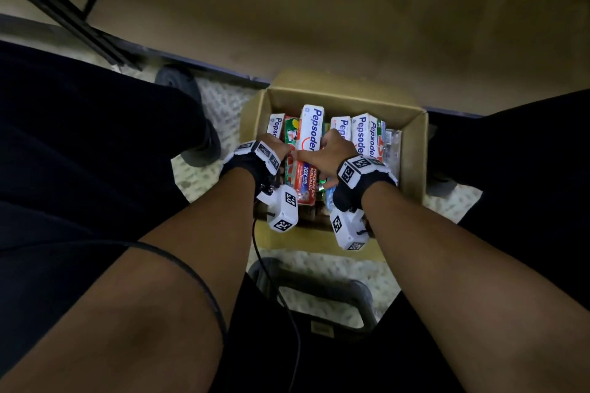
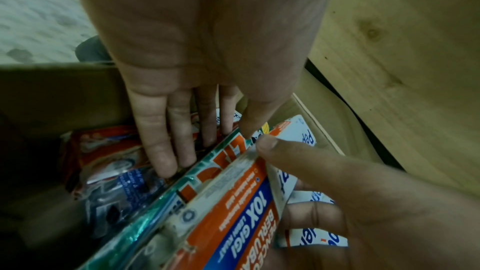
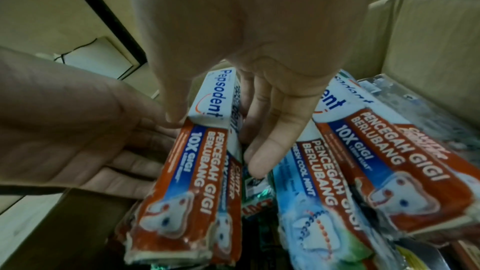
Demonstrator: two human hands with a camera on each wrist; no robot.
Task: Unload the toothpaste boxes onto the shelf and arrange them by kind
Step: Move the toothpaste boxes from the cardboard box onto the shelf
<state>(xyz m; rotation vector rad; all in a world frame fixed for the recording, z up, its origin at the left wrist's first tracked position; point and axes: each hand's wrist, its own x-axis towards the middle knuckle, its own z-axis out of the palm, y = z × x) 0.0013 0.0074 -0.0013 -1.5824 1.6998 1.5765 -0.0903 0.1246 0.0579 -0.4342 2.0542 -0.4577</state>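
An open cardboard box [image 1: 415,153] on the floor between my legs is packed with toothpaste boxes. A red-and-white Pepsodent box [image 1: 308,150] [image 3: 200,151] stands raised above the others. My right hand [image 1: 325,150] [image 3: 217,143] pinches it, thumb on its left edge and fingers down its right side. A green toothpaste box [image 1: 291,137] [image 2: 207,167] lies against its left face. My left hand [image 1: 281,151] [image 2: 207,147] straddles the green box, with straight fingers [image 2: 161,151] slid down its left side and the thumb on its top edge. More Pepsodent boxes [image 3: 376,151] lie to the right.
Clear blister packs [image 1: 391,143] [image 2: 111,182] sit at the carton's sides. A wooden shelf board [image 1: 319,9] runs beyond the carton, and a black frame post [image 1: 64,9] stands at the left. A grey metal frame [image 1: 319,290] lies near me. My shoes [image 1: 198,143] flank the carton.
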